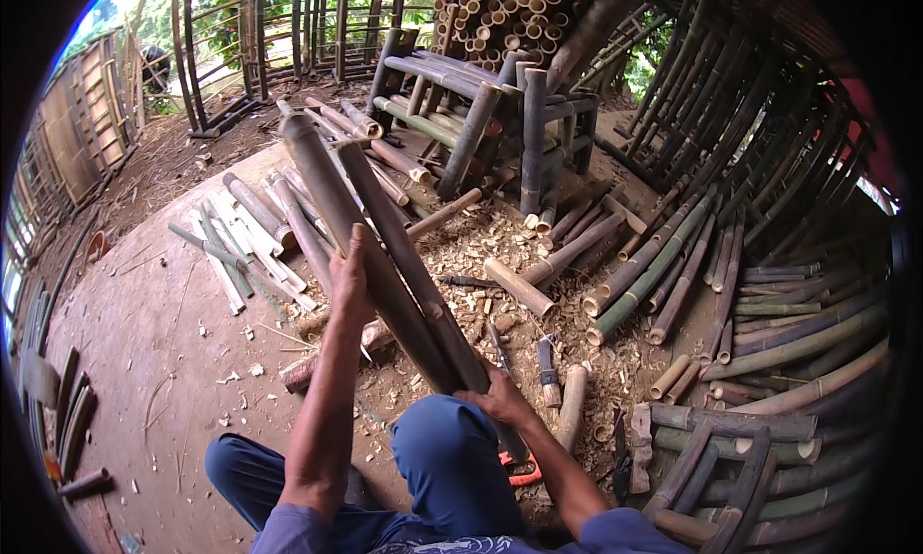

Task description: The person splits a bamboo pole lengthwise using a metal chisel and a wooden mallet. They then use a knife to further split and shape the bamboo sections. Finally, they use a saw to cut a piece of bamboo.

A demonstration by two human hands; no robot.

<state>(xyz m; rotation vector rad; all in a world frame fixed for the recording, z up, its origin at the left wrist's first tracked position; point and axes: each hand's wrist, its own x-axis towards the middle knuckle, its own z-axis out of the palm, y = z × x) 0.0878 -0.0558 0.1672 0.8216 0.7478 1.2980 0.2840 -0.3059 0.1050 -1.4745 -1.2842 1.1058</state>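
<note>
Two dark bamboo poles lie side by side, slanting from my knees up and away to the left. My left hand [351, 280] is wrapped round the side of the left bamboo pole [385, 290] near its middle, thumb pointing up along it. Lower down, my right hand [498, 398] grips the right bamboo pole [423, 290] close to its near end, beside my raised knee. The poles touch along their lower part and part slightly toward the far ends. An orange-handled tool [520, 469] lies below my right hand, partly hidden by the pole.
Wood chips [481, 237] cover the ground ahead, with a dark-handled tool [466, 281] and a tool with a wrapped handle [548, 369] among them. A bamboo bench frame [471, 141] stands beyond. Stacked bamboo [808, 343] fills the right side; pale split strips [245, 237] lie left.
</note>
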